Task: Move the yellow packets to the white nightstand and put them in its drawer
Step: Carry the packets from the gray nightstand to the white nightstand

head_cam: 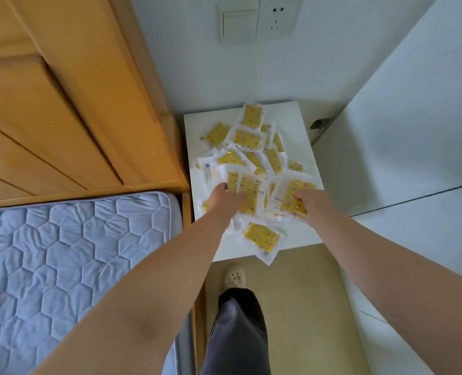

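We see a heap of small flat yellow packets [251, 139] with clear-white sealed edges and tiny printed figures. They lie loose and overlapping on top of the white flat-topped nightstand [294, 117], from its back edge to its front. One front packet [262, 238] has a corner sticking out over the front edge. Two bare arms reach in from below. The left hand [223, 197] is at the near-left of the heap, with its thumb laid across the face of a tilted packet [247, 197]. Its other fingers curl behind a bunch of packets, so it grips a few; the blur stops us counting them. The right hand [315, 201] is near it at the near-right of the heap. Its thumb presses on another packet's face [292, 194] and its fingers are hidden behind, pinching a small stack. The hands are apart. The drawer is not visible from above. Just beside the nightstand on the left are an orange-toned wooden bed frame [62, 109] and a pale blue quilted mattress [62, 253]. On the wall above is a white switch-and-socket plate [257, 20]. To the right is a white flat panel [414, 117]. Below are the beige floor [300, 293], a grey trouser leg [238, 334] and a cream slipper [235, 276] with holes.
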Demonstrator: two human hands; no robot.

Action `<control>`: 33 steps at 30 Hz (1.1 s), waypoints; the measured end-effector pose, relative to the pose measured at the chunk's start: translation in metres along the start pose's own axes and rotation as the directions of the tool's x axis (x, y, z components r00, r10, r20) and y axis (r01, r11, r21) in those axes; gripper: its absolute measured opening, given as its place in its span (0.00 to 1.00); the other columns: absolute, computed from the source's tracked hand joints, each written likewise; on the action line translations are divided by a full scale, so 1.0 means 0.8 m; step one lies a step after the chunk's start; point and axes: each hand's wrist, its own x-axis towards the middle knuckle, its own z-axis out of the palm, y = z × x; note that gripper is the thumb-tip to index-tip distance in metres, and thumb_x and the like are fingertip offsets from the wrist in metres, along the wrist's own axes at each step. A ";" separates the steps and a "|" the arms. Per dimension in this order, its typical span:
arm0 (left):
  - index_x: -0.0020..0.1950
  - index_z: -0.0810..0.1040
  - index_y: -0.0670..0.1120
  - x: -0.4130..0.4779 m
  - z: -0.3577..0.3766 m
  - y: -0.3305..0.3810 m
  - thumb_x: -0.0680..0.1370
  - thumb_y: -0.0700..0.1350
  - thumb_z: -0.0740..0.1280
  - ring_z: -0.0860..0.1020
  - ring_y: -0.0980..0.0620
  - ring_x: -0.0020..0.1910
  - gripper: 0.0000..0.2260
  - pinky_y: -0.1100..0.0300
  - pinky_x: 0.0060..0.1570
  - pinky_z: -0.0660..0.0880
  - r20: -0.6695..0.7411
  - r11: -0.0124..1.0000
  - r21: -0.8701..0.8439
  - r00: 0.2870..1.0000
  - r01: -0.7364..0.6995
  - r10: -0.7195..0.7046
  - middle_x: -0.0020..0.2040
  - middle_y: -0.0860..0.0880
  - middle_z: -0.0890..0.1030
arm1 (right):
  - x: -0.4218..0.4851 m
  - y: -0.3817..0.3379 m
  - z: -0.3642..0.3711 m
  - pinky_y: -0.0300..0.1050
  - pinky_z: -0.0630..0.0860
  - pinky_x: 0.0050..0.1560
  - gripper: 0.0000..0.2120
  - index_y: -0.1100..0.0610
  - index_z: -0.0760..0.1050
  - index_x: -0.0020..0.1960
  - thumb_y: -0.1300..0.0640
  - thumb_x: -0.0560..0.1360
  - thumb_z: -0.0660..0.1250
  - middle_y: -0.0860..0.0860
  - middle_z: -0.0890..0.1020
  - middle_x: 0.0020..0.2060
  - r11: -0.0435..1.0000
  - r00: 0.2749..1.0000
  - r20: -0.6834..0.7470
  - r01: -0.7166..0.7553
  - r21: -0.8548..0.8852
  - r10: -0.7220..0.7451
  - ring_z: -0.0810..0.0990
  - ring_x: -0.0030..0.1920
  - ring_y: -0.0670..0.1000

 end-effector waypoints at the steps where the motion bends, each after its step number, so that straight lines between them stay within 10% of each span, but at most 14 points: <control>1: 0.67 0.71 0.46 0.020 0.004 0.011 0.73 0.45 0.73 0.79 0.47 0.53 0.24 0.54 0.52 0.77 0.016 0.999 0.023 1.000 -0.025 0.025 0.58 0.48 0.79 | 0.018 -0.015 0.008 0.55 0.80 0.48 0.18 0.61 0.71 0.62 0.64 0.72 0.67 0.55 0.76 0.42 0.999 0.999 -0.016 0.045 0.006 -0.045 0.77 0.46 0.57; 6: 0.78 0.47 0.56 0.087 0.031 0.038 0.73 0.43 0.74 0.74 0.46 0.62 0.45 0.56 0.50 0.76 0.000 0.951 0.251 0.983 -0.178 0.184 0.64 0.51 0.73 | 0.082 -0.054 0.047 0.42 0.75 0.29 0.09 0.59 0.72 0.52 0.65 0.72 0.66 0.58 0.79 0.49 0.966 0.972 -0.042 0.222 -0.132 -0.229 0.80 0.47 0.58; 9: 0.78 0.41 0.57 0.117 0.040 0.017 0.76 0.49 0.69 0.51 0.44 0.77 0.42 0.45 0.73 0.56 0.051 0.587 0.765 0.934 -0.263 0.353 0.79 0.47 0.48 | 0.102 -0.050 0.067 0.40 0.70 0.30 0.12 0.60 0.73 0.54 0.64 0.71 0.64 0.53 0.79 0.45 0.871 0.939 0.011 0.322 -0.371 -0.343 0.79 0.44 0.55; 12: 0.78 0.40 0.54 0.136 0.045 -0.002 0.78 0.57 0.64 0.35 0.45 0.76 0.38 0.41 0.74 0.43 0.167 0.395 0.879 0.949 -0.266 0.268 0.77 0.48 0.33 | 0.111 -0.037 0.082 0.38 0.72 0.31 0.10 0.57 0.72 0.52 0.66 0.72 0.62 0.50 0.77 0.42 0.802 0.930 0.076 0.351 -0.484 -0.360 0.77 0.40 0.51; 18: 0.78 0.38 0.53 0.136 0.042 -0.007 0.78 0.59 0.62 0.34 0.44 0.76 0.39 0.42 0.73 0.42 0.203 0.362 0.887 0.946 -0.286 0.252 0.77 0.47 0.33 | 0.109 -0.024 0.087 0.56 0.68 0.65 0.31 0.62 0.58 0.73 0.54 0.75 0.67 0.58 0.67 0.67 0.640 0.934 0.142 0.330 -0.694 -0.328 0.66 0.67 0.60; 33: 0.79 0.41 0.51 -0.022 0.016 -0.007 0.82 0.55 0.56 0.39 0.48 0.77 0.31 0.45 0.75 0.44 0.122 0.401 0.872 0.920 -0.279 0.373 0.79 0.49 0.39 | -0.016 -0.003 0.010 0.50 0.68 0.62 0.28 0.62 0.60 0.72 0.57 0.76 0.64 0.57 0.68 0.66 0.377 0.686 0.400 0.693 -0.615 -0.608 0.67 0.66 0.57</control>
